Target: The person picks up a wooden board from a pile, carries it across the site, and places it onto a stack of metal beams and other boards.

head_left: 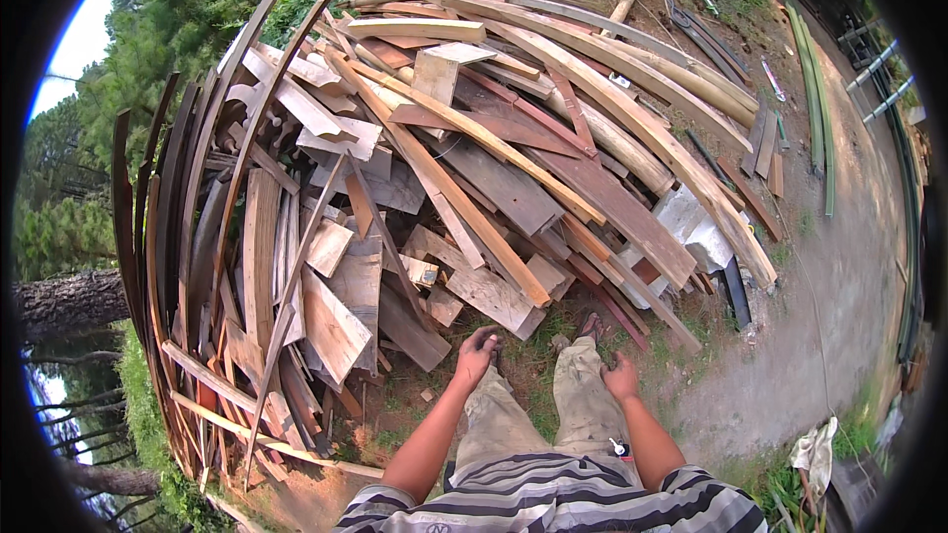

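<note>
My left hand [475, 352] hangs in front of my left leg, short of the near edge of a large lumber pile [474, 188]. Its fingers are loosely bent and a little apart, with nothing visible in them. Closest to it are a short, wide board [486, 292] and the end of a long narrow plank [528, 281]; the hand touches neither. Beside my right thigh is my right hand [620, 376], its thumb apart from the loosely curled fingers. It too appears to hold nothing. Mixed boards, beams and offcuts lie criss-crossed in the pile.
Long dark strips [183, 197] lean upright at the left, near a tree trunk [69, 306]. A thick beam [691, 173] crosses the right side of the pile, beside a whitish block [696, 227]. Green lengths [812, 99] lie along the dirt path [790, 336]. A pale cloth [815, 454] lies lower right.
</note>
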